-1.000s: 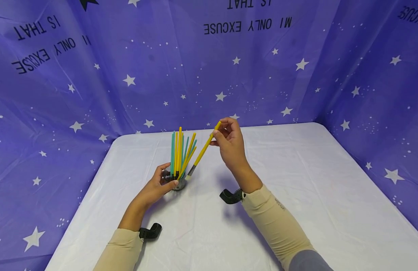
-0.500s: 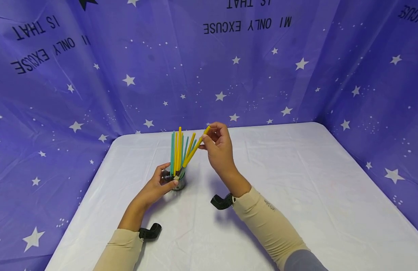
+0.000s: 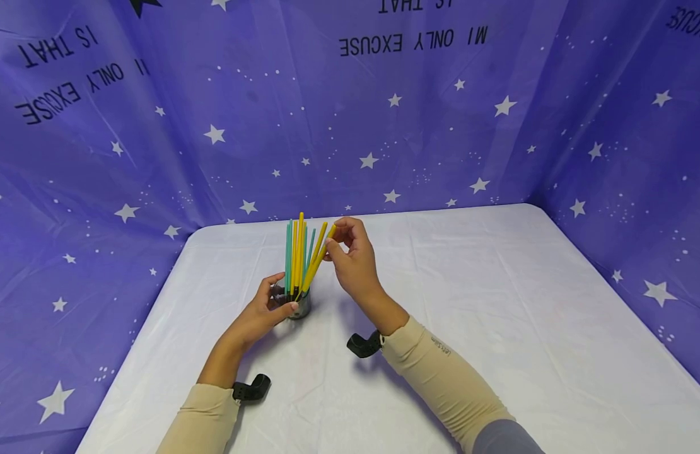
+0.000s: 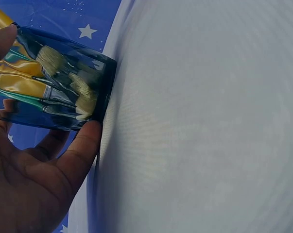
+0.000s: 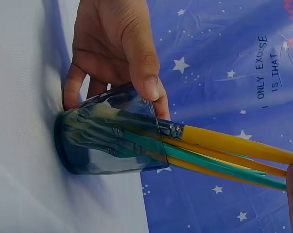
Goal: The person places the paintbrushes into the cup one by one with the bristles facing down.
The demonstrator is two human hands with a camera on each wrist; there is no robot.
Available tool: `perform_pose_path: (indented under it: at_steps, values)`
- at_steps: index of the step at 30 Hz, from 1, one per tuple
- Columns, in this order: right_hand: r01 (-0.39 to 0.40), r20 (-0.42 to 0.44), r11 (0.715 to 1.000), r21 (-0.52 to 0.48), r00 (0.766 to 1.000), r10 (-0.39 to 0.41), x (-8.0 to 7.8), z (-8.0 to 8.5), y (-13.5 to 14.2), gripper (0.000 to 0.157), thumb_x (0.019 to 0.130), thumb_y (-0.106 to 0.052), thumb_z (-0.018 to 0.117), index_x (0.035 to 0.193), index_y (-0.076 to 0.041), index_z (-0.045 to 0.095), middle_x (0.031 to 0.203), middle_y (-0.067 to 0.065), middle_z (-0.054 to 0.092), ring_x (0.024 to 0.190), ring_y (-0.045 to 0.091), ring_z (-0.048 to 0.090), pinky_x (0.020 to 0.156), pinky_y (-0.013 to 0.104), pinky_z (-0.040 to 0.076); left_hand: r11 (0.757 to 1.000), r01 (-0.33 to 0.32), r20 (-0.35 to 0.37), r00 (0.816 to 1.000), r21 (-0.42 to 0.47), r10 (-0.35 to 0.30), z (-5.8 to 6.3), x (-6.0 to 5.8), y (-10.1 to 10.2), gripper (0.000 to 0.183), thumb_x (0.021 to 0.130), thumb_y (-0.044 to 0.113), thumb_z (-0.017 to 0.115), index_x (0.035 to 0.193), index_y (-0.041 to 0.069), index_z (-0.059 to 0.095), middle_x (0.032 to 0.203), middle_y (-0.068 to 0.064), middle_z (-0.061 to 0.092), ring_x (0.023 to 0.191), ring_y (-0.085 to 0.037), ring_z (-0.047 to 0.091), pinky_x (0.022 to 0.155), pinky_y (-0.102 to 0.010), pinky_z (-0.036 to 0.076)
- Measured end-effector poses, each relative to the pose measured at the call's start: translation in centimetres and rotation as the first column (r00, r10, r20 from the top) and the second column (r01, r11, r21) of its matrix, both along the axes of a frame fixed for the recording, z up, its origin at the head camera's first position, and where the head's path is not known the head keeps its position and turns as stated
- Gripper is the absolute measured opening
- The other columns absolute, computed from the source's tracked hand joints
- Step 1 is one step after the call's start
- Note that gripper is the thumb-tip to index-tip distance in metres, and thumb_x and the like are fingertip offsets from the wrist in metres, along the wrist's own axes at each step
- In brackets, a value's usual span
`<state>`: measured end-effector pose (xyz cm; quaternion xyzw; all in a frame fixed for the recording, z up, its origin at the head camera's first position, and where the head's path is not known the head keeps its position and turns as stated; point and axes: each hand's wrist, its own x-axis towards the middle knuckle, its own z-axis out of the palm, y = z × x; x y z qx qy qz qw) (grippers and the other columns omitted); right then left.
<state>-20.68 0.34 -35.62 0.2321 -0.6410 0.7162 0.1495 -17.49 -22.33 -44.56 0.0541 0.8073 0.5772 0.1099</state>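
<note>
A tinted see-through glass (image 5: 102,160) stands on the table, holding several yellow and teal paintbrushes (image 3: 297,252), bristles down. My left hand (image 3: 265,315) grips the glass from its left side, thumb near the rim and fingers around the wall, as the left wrist view also shows. With thumb and fingertips, my right hand (image 3: 355,261) pinches the handle end of a yellow paintbrush (image 5: 224,141). That brush slants, its bristles inside the glass among the others. In the right wrist view only a bit of the right thumb shows, at the right edge.
A white cloth covers the table (image 3: 469,315). Behind it and at the sides hangs a purple curtain (image 3: 304,94) with stars and lettering. Each wrist wears a black camera mount (image 3: 364,345).
My right hand has moved left and down, lowering the yellow paintbrush from beside the glass into it. The left hand has stayed on the glass.
</note>
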Motion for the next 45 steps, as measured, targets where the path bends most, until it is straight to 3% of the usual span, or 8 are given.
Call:
perform_pose_path:
  at_steps: [9, 16, 21, 27, 33, 37, 40, 45]
  values:
    - [0.022, 0.018, 0.998, 0.058, 1.0, -0.023, 1.1, 1.4, 0.5, 0.011, 0.09, 0.008, 0.059, 0.1, 0.007, 0.055, 0.09, 0.015, 0.057, 0.081, 0.014, 0.059, 0.07, 0.036, 0.057, 1.0, -0.004, -0.004, 1.0, 0.004, 0.004, 0.0, 0.0, -0.1, 0.081, 0.094, 0.026, 0.07, 0.155, 0.02, 0.016, 0.14, -0.022, 0.04, 0.121, -0.034, 0.05, 0.1, -0.044, 0.037]
    - [0.058, 0.031, 0.993, 0.107, 0.998, -0.061, 1.1, 1.6, 1.0, 0.013, 0.089, 0.006, 0.063, 0.1, 0.011, 0.057, 0.094, 0.017, 0.059, 0.088, 0.018, 0.06, 0.072, 0.029, 0.055, 1.0, 0.002, -0.011, 1.0, -0.005, -0.002, 0.1, 0.0, 0.1, 0.081, 0.094, 0.026, 0.07, 0.155, 0.02, 0.017, 0.14, -0.022, 0.041, 0.118, -0.033, 0.05, 0.097, -0.042, 0.039]
    - [0.052, 0.049, 0.992, 0.114, 0.997, -0.058, 1.1, 1.5, 1.5, 0.013, 0.091, 0.005, 0.062, 0.101, 0.011, 0.056, 0.098, 0.021, 0.058, 0.089, 0.019, 0.06, 0.073, 0.029, 0.055, 1.0, 0.003, -0.01, 1.0, -0.013, -0.003, 0.1, 0.0, 0.2, 0.081, 0.094, 0.027, 0.07, 0.155, 0.021, 0.017, 0.14, -0.021, 0.041, 0.12, -0.033, 0.05, 0.099, -0.044, 0.038]
    - [0.03, 0.062, 0.994, 0.104, 0.997, -0.037, 0.5, 0.9, 2.7, 0.012, 0.094, 0.004, 0.06, 0.103, 0.011, 0.055, 0.097, 0.018, 0.057, 0.086, 0.015, 0.059, 0.075, 0.041, 0.056, 1.0, 0.011, -0.017, 1.0, -0.011, -0.011, 0.2, -0.1, 0.4, 0.08, 0.094, 0.027, 0.07, 0.155, 0.022, 0.018, 0.14, -0.021, 0.04, 0.121, -0.033, 0.05, 0.101, -0.046, 0.035]
    - [0.012, 0.084, 0.982, 0.19, 0.996, -0.028, 0.3, 0.1, 5.7, 0.009, 0.097, 0.002, 0.057, 0.104, 0.007, 0.057, 0.096, 0.015, 0.057, 0.089, 0.029, 0.06, 0.073, 0.039, 0.057, 1.0, 0.013, -0.007, 1.0, -0.014, -0.013, 0.2, -0.3, 0.5, 0.082, 0.094, 0.028, 0.07, 0.155, 0.022, 0.017, 0.143, -0.021, 0.039, 0.125, -0.034, 0.048, 0.102, -0.047, 0.036]
    - [0.005, 0.061, 0.936, 0.352, 0.998, -0.028, -0.7, -2.3, 9.6, 0.009, 0.097, -0.004, 0.061, 0.104, 0.001, 0.061, 0.099, 0.013, 0.06, 0.089, 0.028, 0.06, 0.071, 0.034, 0.055, 0.999, 0.021, 0.005, 1.0, -0.027, -0.021, 0.3, -0.3, 0.3, 0.082, 0.094, 0.027, 0.07, 0.156, 0.021, 0.015, 0.144, -0.022, 0.037, 0.127, -0.036, 0.047, 0.103, -0.049, 0.035]
    - [0.025, 0.028, 0.861, 0.508, 0.999, -0.045, -1.5, -4.0, 13.3, 0.011, 0.096, -0.01, 0.064, 0.107, -0.005, 0.063, 0.105, 0.01, 0.063, 0.094, 0.023, 0.06, 0.073, 0.037, 0.052, 0.999, 0.029, 0.001, 1.0, -0.038, -0.029, 0.2, -0.2, 0.1, 0.082, 0.095, 0.027, 0.068, 0.156, 0.02, 0.014, 0.143, -0.023, 0.037, 0.127, -0.036, 0.047, 0.104, -0.051, 0.033]
    - [0.082, -0.01, 0.719, 0.69, 0.995, -0.104, -1.5, -4.6, 19.3, 0.015, 0.096, -0.012, 0.065, 0.11, -0.007, 0.063, 0.112, 0.009, 0.063, 0.101, 0.026, 0.062, 0.076, 0.044, 0.05, 0.997, 0.026, -0.027, 0.999, -0.078, -0.028, 0.3, 0.3, -0.4, 0.086, 0.095, 0.03, 0.069, 0.157, 0.019, 0.01, 0.143, -0.023, 0.036, 0.129, -0.039, 0.046, 0.106, -0.055, 0.031]
